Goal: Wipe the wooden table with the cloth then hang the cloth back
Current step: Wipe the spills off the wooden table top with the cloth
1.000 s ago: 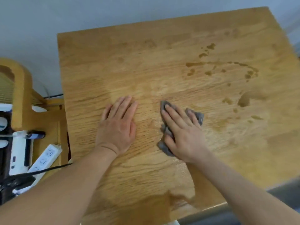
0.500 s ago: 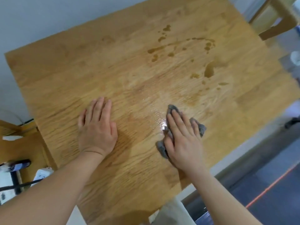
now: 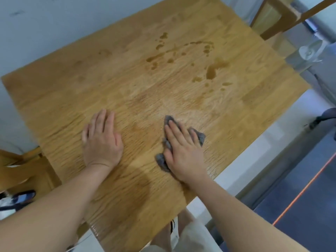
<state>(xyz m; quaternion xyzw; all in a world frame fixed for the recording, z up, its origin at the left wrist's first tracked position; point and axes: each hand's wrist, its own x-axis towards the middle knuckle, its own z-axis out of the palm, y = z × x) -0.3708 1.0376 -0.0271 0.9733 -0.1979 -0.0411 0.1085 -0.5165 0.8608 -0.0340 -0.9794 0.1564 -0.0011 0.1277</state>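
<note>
The wooden table [image 3: 76, 99] fills most of the head view, its grain running left to right. Dark wet spots [image 3: 211, 70] lie on its far right part. A small grey cloth [image 3: 200, 137] is bunched on the table near the right edge, and my right hand [image 3: 181, 151] presses flat on top of it, hiding most of it. My left hand [image 3: 101, 140] lies flat on the bare wood to the left of the cloth, fingers together, holding nothing.
A wooden chair [image 3: 272, 17] stands past the table's far right corner, and another wooden chair [image 3: 20, 166] sits at the left. A dark floor with an orange line [image 3: 298, 193] runs along the right. White wall lies behind the table.
The view has turned further, so the table now looks rotated and the right-side floor and chair show. Both hands stay flat on the table, the right one still on the cloth.
</note>
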